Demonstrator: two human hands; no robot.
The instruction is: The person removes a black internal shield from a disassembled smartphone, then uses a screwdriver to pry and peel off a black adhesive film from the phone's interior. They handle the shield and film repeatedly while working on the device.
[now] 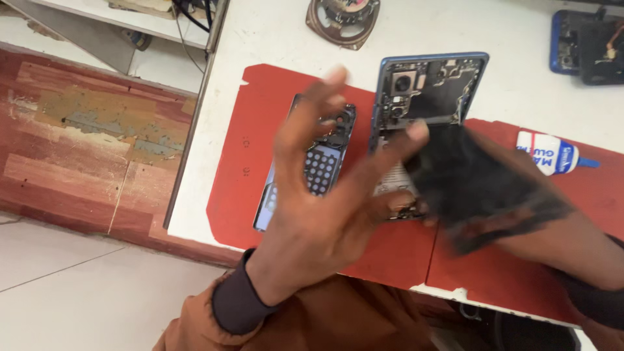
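An opened blue phone (434, 88) lies on a red mat (260, 136), its circuit boards and camera exposed. To its left lies a detached back cover (325, 162) with a dotted grey patch inside. My left hand (325, 195) hovers over both with fingers spread, the thumb reaching to the phone's middle, holding nothing. My right hand (552, 231) grips a black cloth (474, 182), blurred by motion, over the phone's lower half. The phone's bottom part is hidden under the cloth.
A small white glue tube (552, 154) with a blue tip lies on the mat at right. A round speaker (342, 19) sits at the table's back edge. Another opened blue device (585, 42) is at the far right corner. The white table's left edge (188, 143) drops to a red floor.
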